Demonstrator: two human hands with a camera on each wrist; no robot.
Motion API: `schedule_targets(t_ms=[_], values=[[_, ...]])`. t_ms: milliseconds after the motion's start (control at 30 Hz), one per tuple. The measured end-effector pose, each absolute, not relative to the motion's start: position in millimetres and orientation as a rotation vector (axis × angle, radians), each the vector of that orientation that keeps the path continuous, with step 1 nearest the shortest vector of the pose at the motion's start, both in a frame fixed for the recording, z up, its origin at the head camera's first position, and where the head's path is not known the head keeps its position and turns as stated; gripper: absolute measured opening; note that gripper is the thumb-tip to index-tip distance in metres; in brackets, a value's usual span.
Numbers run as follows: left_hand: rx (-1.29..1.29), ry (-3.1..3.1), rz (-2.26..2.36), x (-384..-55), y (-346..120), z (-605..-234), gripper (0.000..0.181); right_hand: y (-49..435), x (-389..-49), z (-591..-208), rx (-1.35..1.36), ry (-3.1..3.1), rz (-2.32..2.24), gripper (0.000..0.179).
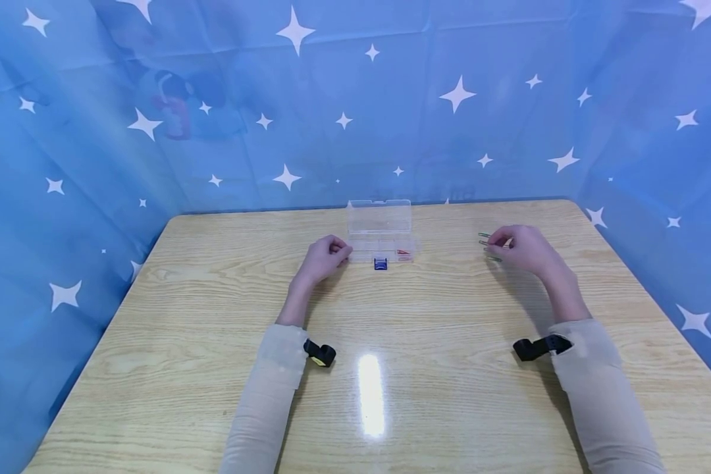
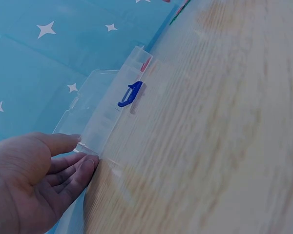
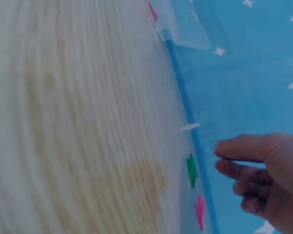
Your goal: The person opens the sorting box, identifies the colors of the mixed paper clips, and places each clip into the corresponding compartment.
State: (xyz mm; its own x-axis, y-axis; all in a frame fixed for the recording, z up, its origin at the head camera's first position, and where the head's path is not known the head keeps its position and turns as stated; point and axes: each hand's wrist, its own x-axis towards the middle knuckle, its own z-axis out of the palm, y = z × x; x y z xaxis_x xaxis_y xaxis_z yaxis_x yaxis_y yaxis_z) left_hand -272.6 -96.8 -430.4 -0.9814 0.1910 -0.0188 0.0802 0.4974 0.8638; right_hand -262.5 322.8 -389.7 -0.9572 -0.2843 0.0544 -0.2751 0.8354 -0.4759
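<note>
A clear plastic compartment box (image 1: 364, 255) stands with its lid (image 1: 379, 216) raised at the back and a blue latch (image 1: 380, 264) on its front. Small red pieces (image 1: 403, 252) lie in its right-hand part. My left hand (image 1: 324, 258) holds the box's left end between thumb and fingertips, as the left wrist view shows. Away to the right, my right hand (image 1: 518, 247) hovers by slim green pieces (image 3: 192, 170) on the table. Its thumb and index finger are close together, with nothing visible between them. Pink pieces (image 3: 200, 212) lie beside the green ones; their exact kind is unclear.
The wooden table (image 1: 438, 368) carries a bright light reflection near its middle. Behind its far edge hangs a blue curtain (image 1: 332, 85) with white stars, also at both sides. A black wrist camera is strapped over each pale sleeve (image 1: 592, 388).
</note>
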Motion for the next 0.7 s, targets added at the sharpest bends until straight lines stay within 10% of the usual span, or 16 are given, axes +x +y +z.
schedule_targets(t_ms=[700], values=[[0.251,2.614,1.506,-273,-98,-432,0.026,338,-264,-400,-0.397,2.906,-0.667,0.012]])
